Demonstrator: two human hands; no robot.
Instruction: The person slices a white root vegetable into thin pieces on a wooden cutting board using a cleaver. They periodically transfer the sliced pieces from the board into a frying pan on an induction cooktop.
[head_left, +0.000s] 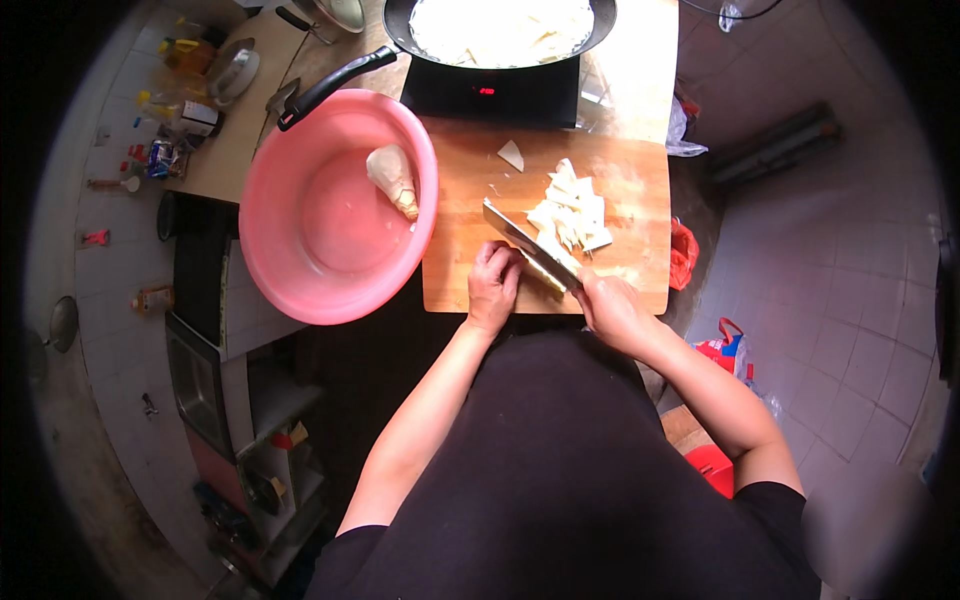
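My right hand (616, 311) grips the handle of a kitchen cleaver (529, 244), its blade slanting up and left over a wooden cutting board (465, 217). Beside the blade, the bent fingers of my left hand (493, 289) hold a pale piece of bamboo shoot (546, 276) against the board; hand and blade hide most of it. Beyond the cleaver lies a loose heap of cut white slices (574, 206). A single slice (511, 156) rests apart near the board's far edge. To the left, a peeled bamboo shoot (391, 178) leans inside a pink plastic basin (330, 232).
Past the board, a frying pan (401, 26) full of pale slices stands on a black induction cooker (450, 101) with a lit display. Its handle (337, 84) reaches over the basin's rim. Bottles (199, 118) crowd the left counter. A red bag (681, 253) hangs beyond the board's right edge.
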